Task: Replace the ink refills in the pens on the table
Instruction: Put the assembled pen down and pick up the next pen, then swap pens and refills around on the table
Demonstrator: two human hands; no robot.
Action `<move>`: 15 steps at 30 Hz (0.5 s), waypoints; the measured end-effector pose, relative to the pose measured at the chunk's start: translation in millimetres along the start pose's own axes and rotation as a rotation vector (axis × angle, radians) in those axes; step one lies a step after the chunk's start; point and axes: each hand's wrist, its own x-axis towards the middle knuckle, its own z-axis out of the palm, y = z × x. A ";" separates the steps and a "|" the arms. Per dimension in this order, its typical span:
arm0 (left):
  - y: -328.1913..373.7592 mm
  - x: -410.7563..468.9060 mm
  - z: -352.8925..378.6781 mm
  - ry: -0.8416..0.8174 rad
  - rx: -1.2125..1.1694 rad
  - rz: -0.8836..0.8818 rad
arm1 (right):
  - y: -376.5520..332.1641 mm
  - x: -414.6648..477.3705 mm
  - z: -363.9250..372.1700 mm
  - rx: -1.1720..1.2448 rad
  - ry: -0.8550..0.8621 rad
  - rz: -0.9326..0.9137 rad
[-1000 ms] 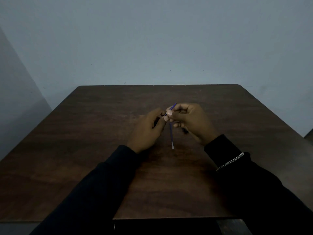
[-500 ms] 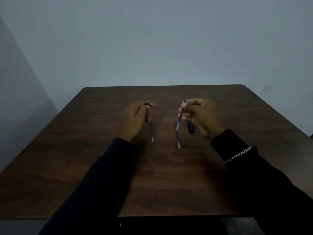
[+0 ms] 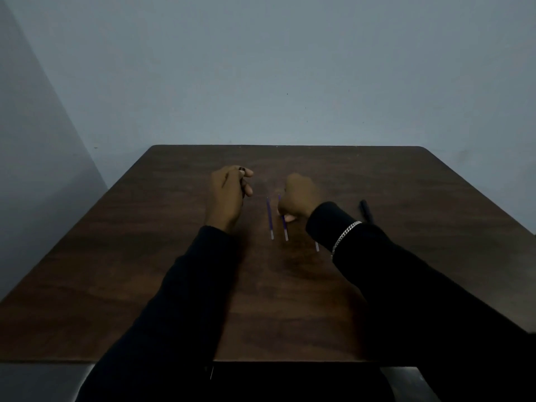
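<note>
Two purple ink refills lie side by side on the dark wooden bench [image 3: 174, 271], their pale ends toward the person. The left refill [image 3: 270, 217] lies free, apart from both hands. The right refill [image 3: 283, 220] lies just beside it, and the right hand [image 3: 298, 198] is curled over its far half, thumb and fingertips pinching the shaft against the bench. To the right of this refill, a third pale tip [image 3: 317, 246] shows at the edge of the right sleeve [image 3: 406, 271], the rest hidden under the wrist. Farther right of the refills a dark pen barrel [image 3: 366, 210] lies on the bench beyond the silver bracelet [image 3: 345, 235]. Left of the refills, the left hand [image 3: 229, 195] is closed loosely, its thumb and forefinger nipping a small dark piece [image 3: 241, 169], too small to identify.
</note>
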 end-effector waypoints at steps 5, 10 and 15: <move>-1.2 1.5 0.2 -0.008 -0.005 0.008 | -5.4 0.2 6.3 -0.062 0.051 -0.029; -1.8 2.4 0.2 -0.014 -0.001 0.004 | -7.8 -3.9 5.3 -0.041 0.034 -0.042; -3.2 1.0 0.3 -0.033 0.026 0.004 | -7.5 -6.2 4.9 -0.006 0.034 -0.022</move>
